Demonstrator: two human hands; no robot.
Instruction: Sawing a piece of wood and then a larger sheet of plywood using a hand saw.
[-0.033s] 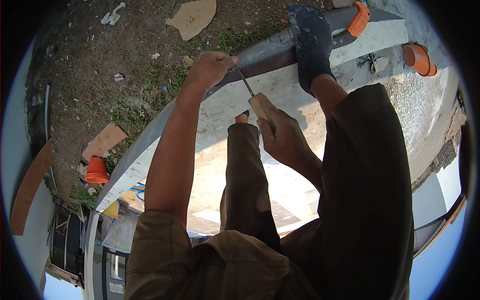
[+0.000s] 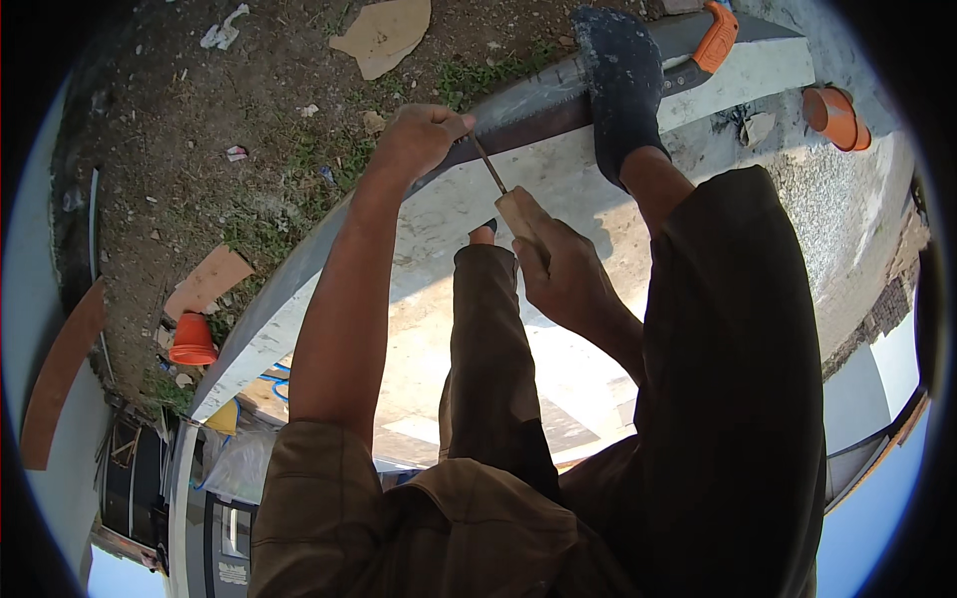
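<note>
A handsaw lies along the top of a low wall, its orange handle (image 2: 715,40) at the upper right and its dark blade (image 2: 538,130) stretching left. My dark-shod foot (image 2: 620,85) presses down on the blade near the handle. In my right hand (image 2: 573,274) is a file's pale wooden handle (image 2: 522,217), the fingers wrapped round it. The thin file (image 2: 488,162) slants up and left to the blade's toothed edge. My left hand (image 2: 421,140) is closed at the file's far tip, thumb and fingers together beside the blade; its fingertips are partly hidden.
The low wall (image 2: 439,214) curves across the view. Beyond it, bare soil holds a cardboard piece (image 2: 384,38), a brown board (image 2: 209,279) and an orange pot (image 2: 193,339). Another orange pot (image 2: 835,120) lies tipped at the right. My other leg (image 2: 488,329) stands on the near side.
</note>
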